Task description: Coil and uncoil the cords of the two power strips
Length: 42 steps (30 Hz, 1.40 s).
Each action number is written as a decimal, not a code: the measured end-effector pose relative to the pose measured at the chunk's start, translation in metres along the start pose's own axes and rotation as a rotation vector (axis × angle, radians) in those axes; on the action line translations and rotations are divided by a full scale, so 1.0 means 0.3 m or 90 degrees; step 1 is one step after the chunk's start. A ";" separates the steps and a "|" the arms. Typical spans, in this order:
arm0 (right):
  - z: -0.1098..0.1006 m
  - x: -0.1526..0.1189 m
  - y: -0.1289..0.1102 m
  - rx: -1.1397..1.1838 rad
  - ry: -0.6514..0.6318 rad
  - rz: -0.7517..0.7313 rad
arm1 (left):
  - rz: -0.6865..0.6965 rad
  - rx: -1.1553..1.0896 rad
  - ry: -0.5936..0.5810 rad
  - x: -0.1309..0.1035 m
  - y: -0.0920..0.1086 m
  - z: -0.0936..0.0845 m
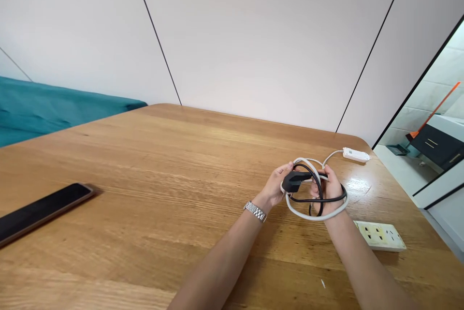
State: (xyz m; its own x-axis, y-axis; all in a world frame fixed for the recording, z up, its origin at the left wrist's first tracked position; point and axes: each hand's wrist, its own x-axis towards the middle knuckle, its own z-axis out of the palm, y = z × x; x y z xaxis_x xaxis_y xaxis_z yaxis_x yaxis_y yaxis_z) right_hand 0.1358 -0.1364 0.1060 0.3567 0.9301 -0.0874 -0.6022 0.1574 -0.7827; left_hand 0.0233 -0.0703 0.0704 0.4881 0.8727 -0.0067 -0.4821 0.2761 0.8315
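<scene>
A bundle of looped cables, a white cable (pixel 302 215) and a black cable (pixel 332 199), is held above the table's right half. My left hand (pixel 277 185) is closed on the left side of the bundle, beside a black plug (pixel 293 181). My right hand (pixel 330 194) grips the bundle's right side, with loops passing across the palm and around the wrist. Fingers of both hands are partly hidden by the cables. A thin white cord runs from the bundle to a small white device (pixel 355 155) beyond my right hand.
A white power strip (pixel 380 235) lies beside my right forearm on the wooden table (pixel 163 179). A dark phone-like device (pixel 41 211) lies at the left. Behind are a teal seat (pixel 61 109) and a pale wall (pixel 253 44).
</scene>
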 end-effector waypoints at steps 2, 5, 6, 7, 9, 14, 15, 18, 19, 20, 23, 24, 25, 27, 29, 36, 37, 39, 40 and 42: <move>0.010 -0.016 -0.008 0.040 0.048 0.054 | -0.008 -0.023 -0.012 0.007 -0.032 0.017; 0.021 -0.029 -0.002 0.052 0.066 0.028 | 0.031 -0.037 0.029 -0.009 -0.111 0.066; 0.021 -0.027 0.002 0.046 0.070 -0.004 | 0.062 -0.019 0.045 -0.020 -0.136 0.085; 0.019 -0.024 0.007 0.038 0.076 -0.042 | 0.098 0.013 0.050 -0.031 -0.157 0.104; 0.007 -0.011 0.015 0.009 0.093 -0.122 | 0.165 0.087 0.023 -0.051 -0.179 0.134; -0.038 -0.001 0.032 -0.317 0.106 -0.379 | 0.118 0.010 -0.102 -0.049 -0.145 0.153; -0.043 -0.005 0.039 -0.404 0.098 -0.438 | 0.074 -0.038 -0.103 -0.043 -0.133 0.150; -0.043 -0.019 0.066 -0.598 -0.010 -0.586 | -0.040 -0.170 -0.080 -0.032 -0.099 0.144; -0.041 -0.020 0.073 -0.634 -0.057 -0.626 | -0.055 -0.207 -0.071 -0.030 -0.089 0.141; -0.040 -0.017 0.077 -0.658 -0.097 -0.660 | -0.059 -0.239 -0.062 -0.027 -0.078 0.139; -0.051 0.010 0.056 -0.704 -0.209 -0.685 | -0.043 -0.270 -0.025 -0.019 -0.046 0.122; -0.061 0.022 0.037 -0.721 -0.255 -0.655 | -0.032 -0.252 -0.006 -0.015 -0.035 0.114; -0.075 0.033 0.013 -0.744 -0.305 -0.608 | -0.012 -0.216 0.018 -0.011 -0.025 0.104; -0.106 0.048 -0.042 -0.792 -0.347 -0.497 | 0.042 -0.106 0.069 -0.004 -0.009 0.084; -0.133 0.051 -0.088 -0.796 -0.290 -0.406 | 0.094 0.014 0.105 -0.003 0.002 0.071; -0.091 0.003 -0.038 -0.619 -0.240 -0.331 | 0.232 0.236 0.029 -0.048 -0.006 0.116; -0.075 -0.004 -0.020 -0.639 -0.230 -0.347 | 0.261 0.251 0.027 -0.053 -0.007 0.121; -0.051 -0.012 0.006 -0.673 -0.209 -0.383 | 0.285 0.259 0.037 -0.054 -0.007 0.122; -0.044 -0.014 0.013 -0.682 -0.203 -0.402 | 0.282 0.254 0.043 -0.051 -0.005 0.116; -0.040 -0.012 0.019 -0.692 -0.199 -0.432 | 0.259 0.237 0.070 -0.042 0.001 0.098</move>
State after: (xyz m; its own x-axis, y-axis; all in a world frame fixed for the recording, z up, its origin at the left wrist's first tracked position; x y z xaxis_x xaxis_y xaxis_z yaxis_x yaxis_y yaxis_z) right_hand 0.1398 -0.1429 0.0945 0.0907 0.8324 0.5467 0.5599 0.4114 -0.7193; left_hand 0.0383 -0.0930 0.0871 0.2281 0.9214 0.3145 -0.3167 -0.2353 0.9189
